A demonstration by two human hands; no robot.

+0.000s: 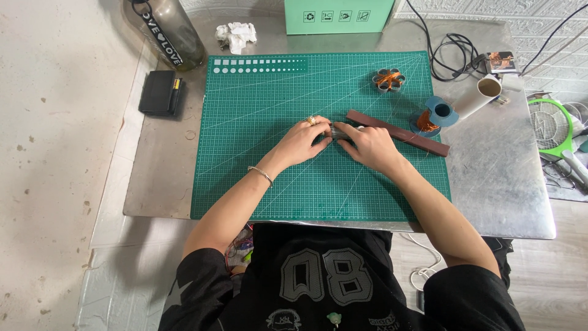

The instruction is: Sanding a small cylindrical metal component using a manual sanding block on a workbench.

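**Both hands closed on a small metal part at mat centre**

Your left hand (303, 142) and right hand (367, 146) meet in the middle of the green cutting mat (257, 178), fingers curled narrow around a small grey metal part (340, 130). Only a sliver of that part shows between your fingertips; its shape and how each hand grips it are hard to make out.

Just beyond your right hand lies a long brown bar (398, 133), slanting toward the mat's right edge, its near end almost touching your knuckles. That side is crowded: a blue spool of copper wire (433, 115) sits at the bar's far end, a white tube (476, 97) beside it, and a small metal core wound with copper wire (389, 79) farther back.

You have open mat to the left of your left hand, in front toward the far edge, and below your wrists toward the near edge. The metal table (502, 184) is bare to the right of the mat. A dark bottle (166, 30) is cut off at the top, as is the green box (337, 15).
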